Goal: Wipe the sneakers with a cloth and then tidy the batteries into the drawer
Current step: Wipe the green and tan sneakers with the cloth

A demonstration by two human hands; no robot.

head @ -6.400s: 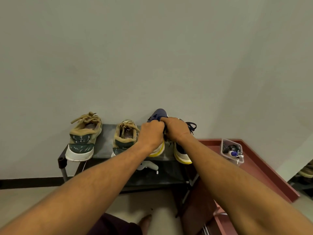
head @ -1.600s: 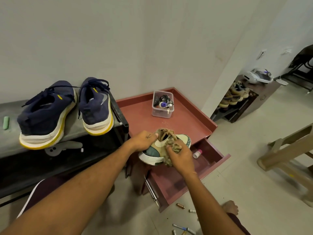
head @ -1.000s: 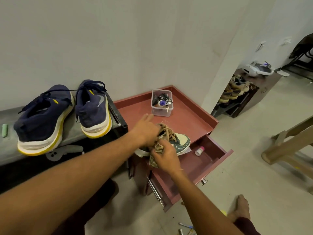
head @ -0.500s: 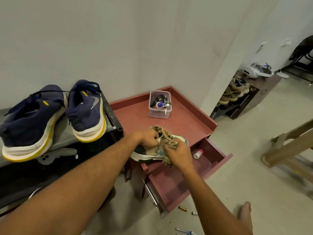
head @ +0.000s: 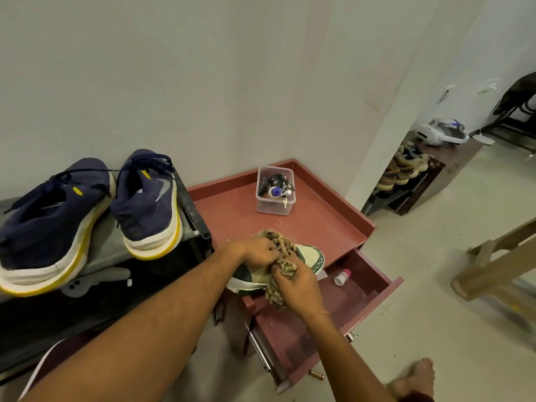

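A tan and green sneaker point(head: 311, 255) lies on the red cabinet top point(head: 327, 227), near its front edge. My left hand point(head: 258, 252) grips the sneaker at its collar by the laces. My right hand point(head: 298, 288) holds a crumpled brownish cloth point(head: 275, 294) against the shoe's side. The red drawer point(head: 365, 297) below stands pulled out, with a small white bottle point(head: 341, 277) in it. One battery point(head: 316, 375) lies on the floor under the drawer's front corner.
Two navy sneakers with yellow soles point(head: 148, 198) stand on the grey shoe rack point(head: 107, 250) at left. A clear plastic box point(head: 275, 190) of small items sits at the cabinet's back. A wooden frame point(head: 493, 268) stands at right. My bare foot point(head: 412, 381) is on the floor.
My right hand has shifted the cloth a little along the sneaker's side; my left hand keeps its grip at the collar. The view has dipped slightly.
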